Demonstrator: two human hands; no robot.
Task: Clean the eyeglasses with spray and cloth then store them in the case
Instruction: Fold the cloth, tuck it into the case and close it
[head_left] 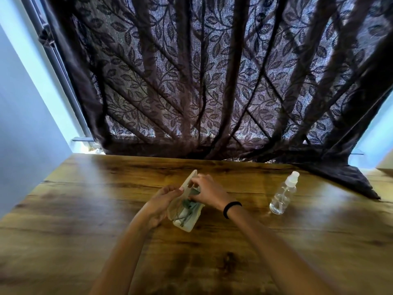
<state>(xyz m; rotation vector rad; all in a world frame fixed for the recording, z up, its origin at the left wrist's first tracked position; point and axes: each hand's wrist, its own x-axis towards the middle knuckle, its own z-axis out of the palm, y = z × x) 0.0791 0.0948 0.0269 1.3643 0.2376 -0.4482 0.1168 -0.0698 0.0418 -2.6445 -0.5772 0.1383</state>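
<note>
A pale beige eyeglasses case (pixel 188 221) lies open in the middle of the wooden table (pixel 85 209), its lid (pixel 190 182) raised. Inside it I see the eyeglasses (pixel 183 211) and a greenish cloth (pixel 192 204), partly covered by my fingers. My left hand (pixel 162 202) grips the case from its left side, thumb on the lid's edge. My right hand (pixel 207 191), with a black band on the wrist, pinches the top of the lid while its lower fingers rest on the cloth. A clear spray bottle (pixel 284 194) with a white cap stands upright to the right, apart from both hands.
A dark leaf-patterned curtain (pixel 212 81) hangs behind the table's far edge, and its corner drapes onto the tabletop at the far right (pixel 340 177). A pale wall (pixel 25 124) borders the left side.
</note>
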